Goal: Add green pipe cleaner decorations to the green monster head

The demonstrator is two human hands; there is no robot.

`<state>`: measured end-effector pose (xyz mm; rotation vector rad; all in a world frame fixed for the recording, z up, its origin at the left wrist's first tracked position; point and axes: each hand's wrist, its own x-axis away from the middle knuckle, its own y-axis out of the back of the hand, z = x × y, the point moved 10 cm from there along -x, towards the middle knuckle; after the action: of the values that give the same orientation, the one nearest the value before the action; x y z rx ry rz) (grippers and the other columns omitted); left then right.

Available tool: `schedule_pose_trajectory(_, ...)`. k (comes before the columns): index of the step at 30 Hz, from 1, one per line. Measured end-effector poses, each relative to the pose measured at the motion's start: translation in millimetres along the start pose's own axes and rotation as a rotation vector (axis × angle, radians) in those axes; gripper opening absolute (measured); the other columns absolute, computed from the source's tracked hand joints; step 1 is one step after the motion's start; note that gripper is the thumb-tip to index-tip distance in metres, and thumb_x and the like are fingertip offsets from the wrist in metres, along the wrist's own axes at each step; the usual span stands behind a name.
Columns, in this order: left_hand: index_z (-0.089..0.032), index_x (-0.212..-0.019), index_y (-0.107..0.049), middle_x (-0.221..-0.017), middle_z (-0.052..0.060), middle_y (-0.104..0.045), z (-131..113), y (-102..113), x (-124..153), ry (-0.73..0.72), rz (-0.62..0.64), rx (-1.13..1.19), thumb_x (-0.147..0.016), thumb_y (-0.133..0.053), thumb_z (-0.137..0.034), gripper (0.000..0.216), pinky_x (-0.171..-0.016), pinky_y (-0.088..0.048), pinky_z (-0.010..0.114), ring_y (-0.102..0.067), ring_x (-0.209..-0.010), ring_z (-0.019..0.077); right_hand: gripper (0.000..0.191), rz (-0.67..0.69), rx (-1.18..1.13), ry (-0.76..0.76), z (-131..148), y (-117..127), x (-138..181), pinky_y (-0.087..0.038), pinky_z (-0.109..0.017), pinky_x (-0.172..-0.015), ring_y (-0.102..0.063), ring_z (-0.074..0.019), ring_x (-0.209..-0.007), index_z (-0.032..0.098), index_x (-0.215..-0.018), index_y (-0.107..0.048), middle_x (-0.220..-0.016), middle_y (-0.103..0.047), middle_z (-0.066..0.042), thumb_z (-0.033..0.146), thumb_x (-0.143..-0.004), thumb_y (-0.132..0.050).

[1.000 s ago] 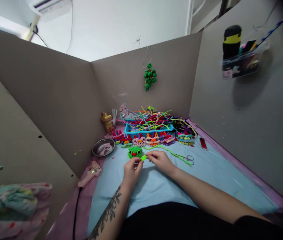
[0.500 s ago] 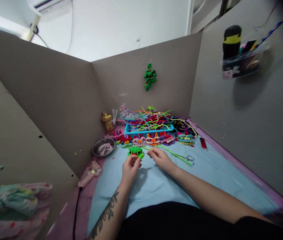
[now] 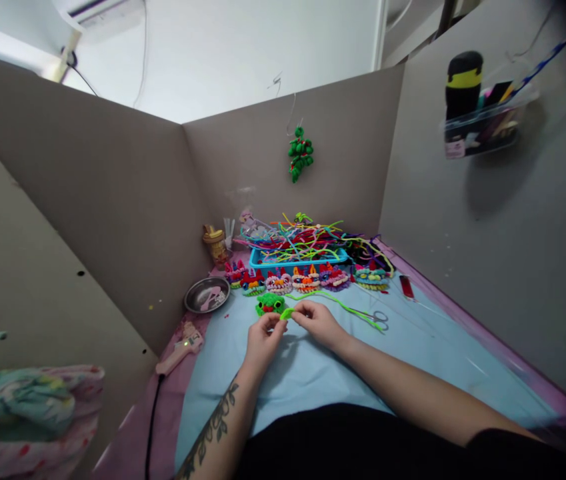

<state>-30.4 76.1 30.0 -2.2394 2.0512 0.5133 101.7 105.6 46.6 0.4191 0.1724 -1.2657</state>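
Between my two hands is a short lime-green pipe cleaner piece (image 3: 287,313), bent or coiled; its exact shape is too small to make out. My left hand (image 3: 263,333) pinches its left side between thumb and fingers. The fingertips of my right hand (image 3: 317,320) close on its right end. Just behind my left fingers sits a green fuzzy frog-like head (image 3: 269,303) with round black eyes and a red mouth. Beyond my right hand, a long lime-green pipe cleaner (image 3: 335,300) lies across the blue cloth, partly over the scissors (image 3: 379,320).
Several colourful fuzzy heads (image 3: 306,279) line the front of a blue tray (image 3: 257,263) heaped with pipe cleaners. At left are a metal bowl (image 3: 193,305) and a pink glue gun (image 3: 181,351) with a black cord. Grey panels (image 3: 283,160) enclose the table.
My right hand has moved slightly left and now meets the lime-green piece. My left hand has turned a little, bringing that piece rightward, between both hands.
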Motion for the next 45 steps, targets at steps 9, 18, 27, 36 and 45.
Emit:
schedule_pose_trajectory(9, -0.014, -0.069, -0.060, -0.060, 0.001, -0.061, 0.2, 3.6, 0.7, -0.008, 0.003, -0.070, -0.075, -0.058, -0.039, 0.025, -0.047, -0.042, 0.019, -0.054, -0.051, 0.0104, 0.018, 0.028, 0.034, 0.008, -1.5, -3.3, 0.8, -0.036, -0.021, -0.053, -0.045, -0.0100, -0.057, 0.015, -0.063, -0.053, -0.059, -0.049, 0.003, 0.028, -0.075, -0.055)
schedule_pose_trajectory(18, -0.015, -0.066, -0.058, -0.057, -0.003, -0.055, -1.4, 3.9, 0.3, -0.023, 0.017, -0.076, -0.073, -0.058, -0.040, 0.025, -0.046, -0.038, 0.019, -0.047, -0.049, 0.0086, 0.017, 0.076, -0.078, -0.048, -6.0, -9.6, 0.8, -0.036, -0.021, -0.053, -0.044, -0.0095, -0.055, 0.015, -0.064, -0.052, -0.058, -0.049, 0.003, 0.030, -0.073, -0.057)
schedule_pose_trajectory(27, -0.014, -0.087, -0.057, -0.071, 0.004, -0.062, 11.9, -7.0, -1.9, 0.105, 0.073, 0.113, -0.072, -0.059, -0.046, 0.035, -0.042, -0.039, 0.018, -0.055, -0.058, 0.0117, 0.013, 0.005, 0.036, 0.078, 8.5, 1.1, 2.8, -0.040, -0.023, -0.056, -0.051, -0.0128, -0.062, 0.016, -0.073, -0.060, -0.066, -0.057, -0.001, 0.027, -0.077, -0.056)
schedule_pose_trajectory(36, -0.015, -0.074, -0.054, -0.062, -0.003, -0.054, 17.1, -17.3, 6.4, 0.376, 0.162, 0.564, -0.060, -0.075, -0.032, 0.031, -0.046, -0.043, 0.015, -0.053, -0.054, 0.0070, 0.022, 0.040, 0.199, 0.458, 43.3, -4.4, 15.9, -0.046, -0.026, -0.065, -0.055, -0.0144, -0.075, 0.021, -0.087, -0.067, -0.086, -0.059, -0.006, 0.011, -0.076, -0.051)
schedule_pose_trajectory(45, -0.016, -0.092, -0.055, -0.080, 0.000, -0.062, 22.0, -11.9, 1.8, 0.366, 0.104, 0.751, -0.057, -0.078, -0.015, 0.041, -0.065, -0.048, 0.017, -0.063, -0.071, 0.0095, 0.024, 0.087, 0.039, 0.040, -0.7, -11.3, 1.7, -0.047, -0.027, -0.065, -0.058, -0.0167, -0.078, 0.016, -0.094, -0.064, -0.088, -0.063, -0.006, 0.023, -0.072, -0.059)
